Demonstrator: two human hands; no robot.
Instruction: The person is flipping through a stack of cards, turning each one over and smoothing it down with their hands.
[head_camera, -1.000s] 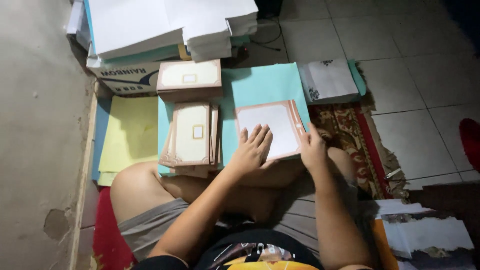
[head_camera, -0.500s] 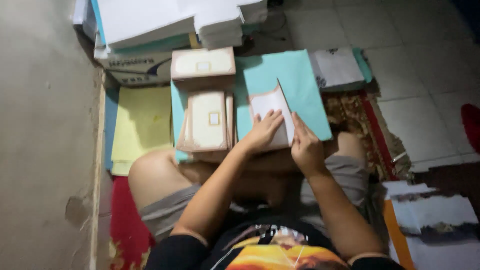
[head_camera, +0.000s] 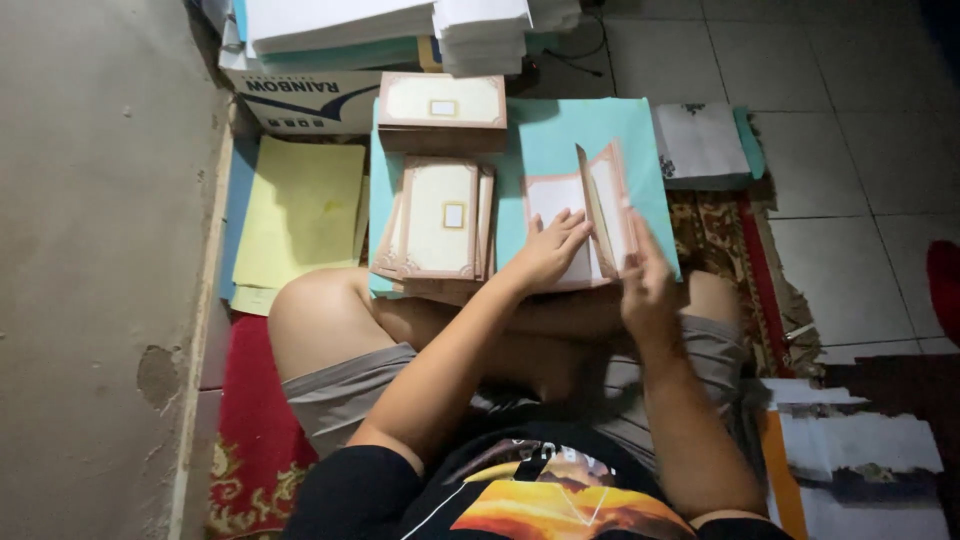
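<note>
We had a cream paper card with a brown ornamental border (head_camera: 585, 225) half folded on the teal sheet of card (head_camera: 560, 140) spread over the floor before our crossed legs. Our left hand (head_camera: 548, 250) lay flat, fingers spread, pinning the card's left panel down. Our right hand (head_camera: 645, 280) stood loosely open against the raised right panel, thumb and fingertips at its lower edge, tipping it up along the crease. We judged the card light and fairly stiff, easily creased or dog-eared, so best taken by its free edges with a flat palm holding it down. Just to the left sat a stack of matching bordered cards (head_camera: 438, 220), another stack (head_camera: 442, 105) beyond it, and pale yellow sheets (head_camera: 300, 205) further left.
</note>
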